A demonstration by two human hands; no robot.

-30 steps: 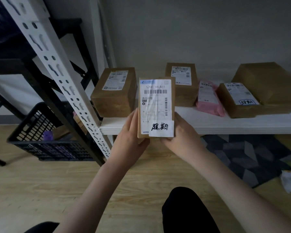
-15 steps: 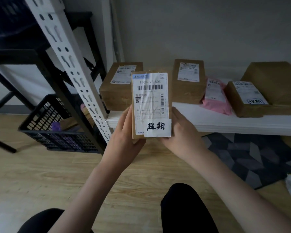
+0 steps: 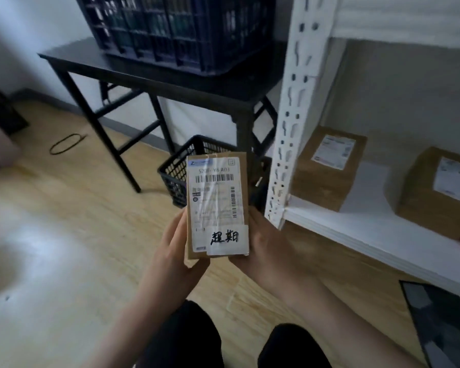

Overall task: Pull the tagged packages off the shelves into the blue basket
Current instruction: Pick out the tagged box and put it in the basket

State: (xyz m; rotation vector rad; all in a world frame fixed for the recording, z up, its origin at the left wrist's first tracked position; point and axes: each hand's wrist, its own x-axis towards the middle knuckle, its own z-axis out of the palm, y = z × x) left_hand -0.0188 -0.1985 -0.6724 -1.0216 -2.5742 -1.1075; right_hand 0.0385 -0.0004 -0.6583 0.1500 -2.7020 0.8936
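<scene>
Package point(image 3: 217, 205): flat brown cardboard box, upright, glossy white label and handwritten tag on its face; held mid-scene above wood floor.
Left hand point(image 3: 175, 251): fingers together, pressed along left edge.
Right hand point(image 3: 267, 248): fingers behind right edge, cupping lower corner.
Basket point(image 3: 181, 27): dark blue plastic lattice, far on black table point(image 3: 144, 70).
Crate point(image 3: 175, 171): black mesh, behind package on floor.
Shelf point(image 3: 361, 227): white board, right, two cardboard boxes point(image 3: 327, 168).
</scene>
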